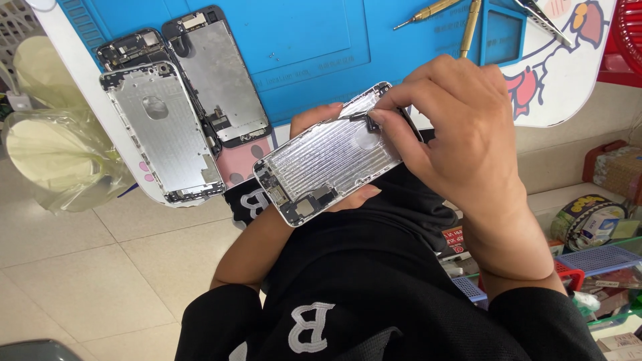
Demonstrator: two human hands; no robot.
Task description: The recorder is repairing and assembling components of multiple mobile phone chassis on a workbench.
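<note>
Basically, silver phone housing (332, 162), gutted and inner side up, sat tilted over the lap, left hand (321, 117) cupped underneath gripping it. Right hand (461, 127) arched over, fingertips (378, 116) pinching a small black part (358, 117) at its top edge.

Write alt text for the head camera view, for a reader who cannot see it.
A person's left hand cradles an opened silver phone housing from beneath while the right hand pinches a small dark part at its upper edge. Two more stripped phone shells lie on a blue work mat, with screwdrivers beyond.
</note>
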